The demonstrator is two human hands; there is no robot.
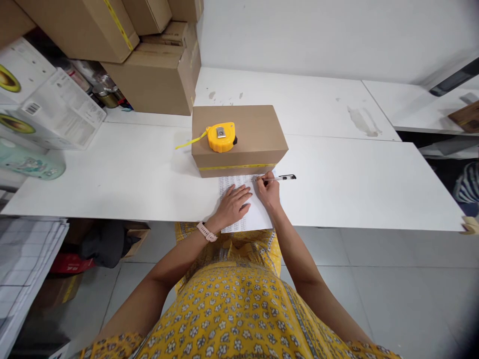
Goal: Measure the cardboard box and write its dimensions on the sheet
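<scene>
Writing appears to be the step in hand, at a long white counter (355, 184) with a smooth top.

Right hand (268, 189): fingers curled close, gripping a slim clear-and-black plastic pen (287, 177) near its writing end, the black end jutting out to the right. Point sits over the upper part of a white printed paper sheet (258, 215); whether it touches is too small to tell.

Left hand (235, 205): spread flat, palm down on the sheet, fingers slightly parted, gripping nothing; apparently steadying the page. Pale pink wristwatch (206, 232) on that wrist.

Sheet: lies between the person and a plain brown cardboard box (254, 127), rows of small print along its left and top, lower right blank. Near end reaches the counter's front edge. Far end meets the box's front; cannot tell whether any runs underneath.

Box: closed face up, a yellow strip low along the near side. On top, a rounded yellow tape measure (225, 143) with silver clip, a short length of blade out past the box's left edge.

Judgement: further writing calls for a light, controlled pen stroke, left palm kept firm, knuckles clear of the box.
</scene>
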